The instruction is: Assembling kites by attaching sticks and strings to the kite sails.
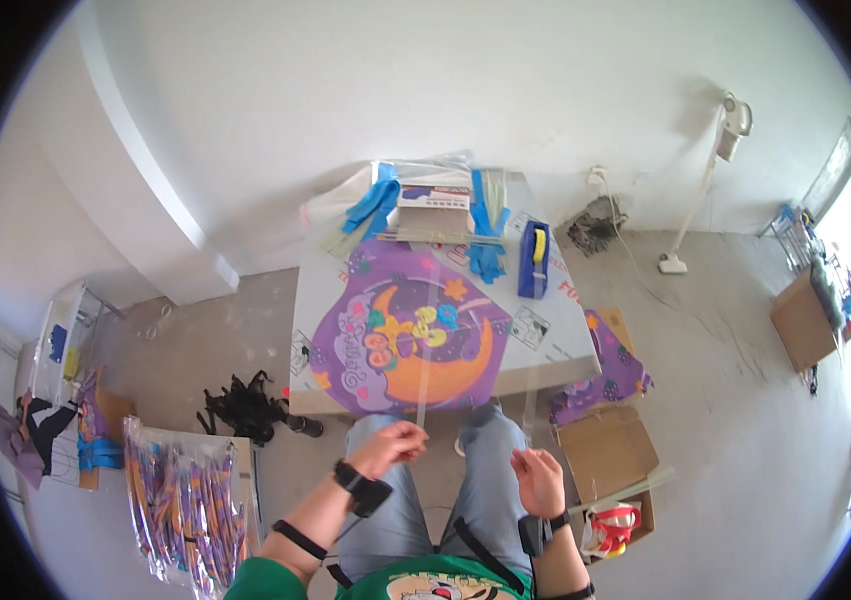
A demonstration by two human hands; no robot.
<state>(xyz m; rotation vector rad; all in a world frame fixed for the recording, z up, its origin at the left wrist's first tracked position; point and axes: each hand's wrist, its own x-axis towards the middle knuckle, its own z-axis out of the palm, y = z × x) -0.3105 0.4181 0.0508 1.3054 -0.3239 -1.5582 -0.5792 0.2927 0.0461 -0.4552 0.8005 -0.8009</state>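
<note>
My left hand (393,450) is closed, its fingertips pinched at the lower end of a clear plastic strip (429,350). That strip runs up from the hand, past the table's near edge and over a purple printed sheet (396,385). The sheet lies on the table and carries an orange moon and cartoon figures. My right hand (541,482) is raised to the right, above my right knee, with its fingers curled. A second faint clear strip (532,405) reaches down toward its fingertips; whether they grip it is too blurred to tell.
A blue tape dispenser (534,260), a small box (434,212) and blue strips (486,255) sit on the table (556,340). An open carton (606,455) stands at right, a bagged purple-orange bundle (186,500) at left. Behind are a black bag (246,408) and stick vacuum (706,180).
</note>
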